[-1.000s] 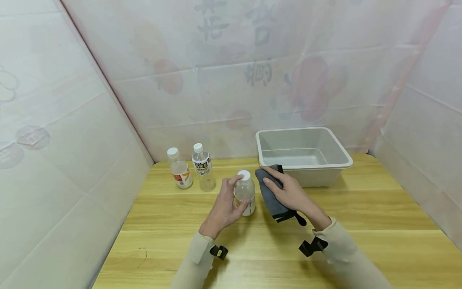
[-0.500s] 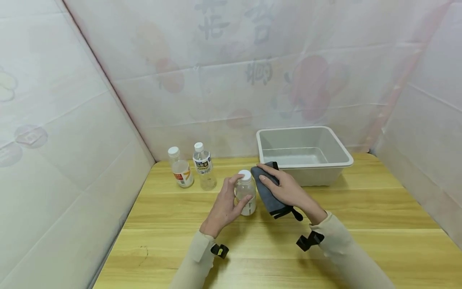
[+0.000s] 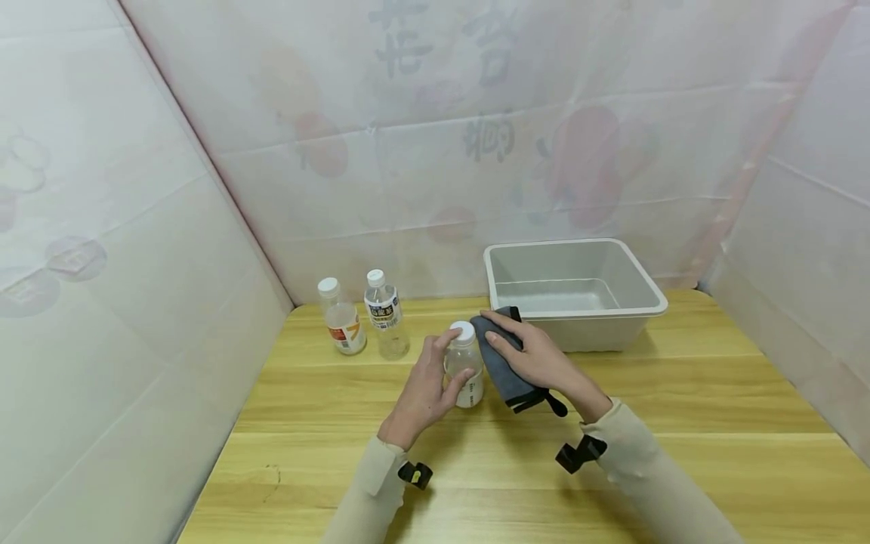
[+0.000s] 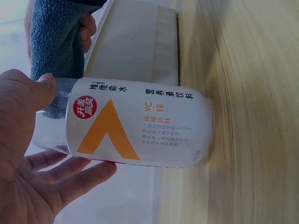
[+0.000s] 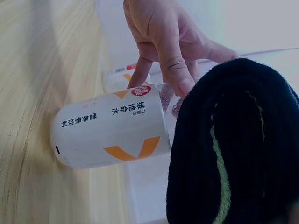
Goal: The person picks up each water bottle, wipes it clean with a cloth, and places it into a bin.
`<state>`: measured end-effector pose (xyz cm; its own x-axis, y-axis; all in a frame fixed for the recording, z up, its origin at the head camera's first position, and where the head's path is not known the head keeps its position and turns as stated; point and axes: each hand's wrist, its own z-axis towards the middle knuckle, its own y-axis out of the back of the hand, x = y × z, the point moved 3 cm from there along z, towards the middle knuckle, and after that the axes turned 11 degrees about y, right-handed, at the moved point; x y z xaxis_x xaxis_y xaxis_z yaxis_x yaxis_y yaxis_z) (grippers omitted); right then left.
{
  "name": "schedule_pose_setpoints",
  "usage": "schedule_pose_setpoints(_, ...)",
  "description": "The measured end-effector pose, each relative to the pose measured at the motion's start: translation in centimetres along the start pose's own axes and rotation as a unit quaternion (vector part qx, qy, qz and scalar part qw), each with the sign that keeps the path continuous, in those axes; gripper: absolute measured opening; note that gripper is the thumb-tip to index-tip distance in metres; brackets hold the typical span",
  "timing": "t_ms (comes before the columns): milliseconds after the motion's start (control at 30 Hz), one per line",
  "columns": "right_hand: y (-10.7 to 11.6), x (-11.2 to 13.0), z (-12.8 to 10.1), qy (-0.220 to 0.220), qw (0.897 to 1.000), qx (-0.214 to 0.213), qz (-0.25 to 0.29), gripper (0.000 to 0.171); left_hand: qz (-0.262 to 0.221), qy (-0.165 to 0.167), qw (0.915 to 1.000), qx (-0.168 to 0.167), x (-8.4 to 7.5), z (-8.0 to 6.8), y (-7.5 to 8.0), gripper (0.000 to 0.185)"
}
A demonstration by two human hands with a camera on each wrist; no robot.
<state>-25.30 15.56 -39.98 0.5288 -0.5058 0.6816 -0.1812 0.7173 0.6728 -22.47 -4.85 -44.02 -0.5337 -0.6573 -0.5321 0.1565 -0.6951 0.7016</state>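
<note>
Capped bottle (image 3: pixel 464 365) upright (orange-marked label); grey cloth (image 3: pixel 498 358) touching.

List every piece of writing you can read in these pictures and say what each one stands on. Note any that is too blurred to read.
"维他命水": bottle label, in the left hand.
"营养素饮料": same label.
"VC·锌": same label.
"开盖赢奖": red round badge on it.
Small print under "VC·锌": too small to read.
Labels on the two back bottles: too small to read.
Large characters on the back wall sheet: too faint to read.
</note>
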Motion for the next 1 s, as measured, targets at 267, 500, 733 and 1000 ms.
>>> schedule_pose_setpoints(267,-0.08,0.10,0.09,0.003,1.000,0.000,-0.004,0.049,0.003,0.000,1.0000,-0.002,0.21,-0.12,-0.08,0.070)
schedule_pose_setpoints(500,-0.10,0.24,0.31,0.002,1.000,-0.004,-0.010,0.048,0.001,-0.005,0.9999,-0.009,0.21,0.09,-0.01,0.070)
schedule_pose_setpoints(733,-0.43,-0.02,0.26,0.007,1.000,0.012,-0.007,0.045,-0.002,0.000,1.0000,0.000,0.28,0.05,0.08,0.069)
schedule_pose_setpoints(1000,-0.64,-0.24,0.12,0.010,1.000,0.011,-0.010,0.045,-0.004,0.003,1.0000,0.003,0.23,0.05,0.11,0.069)
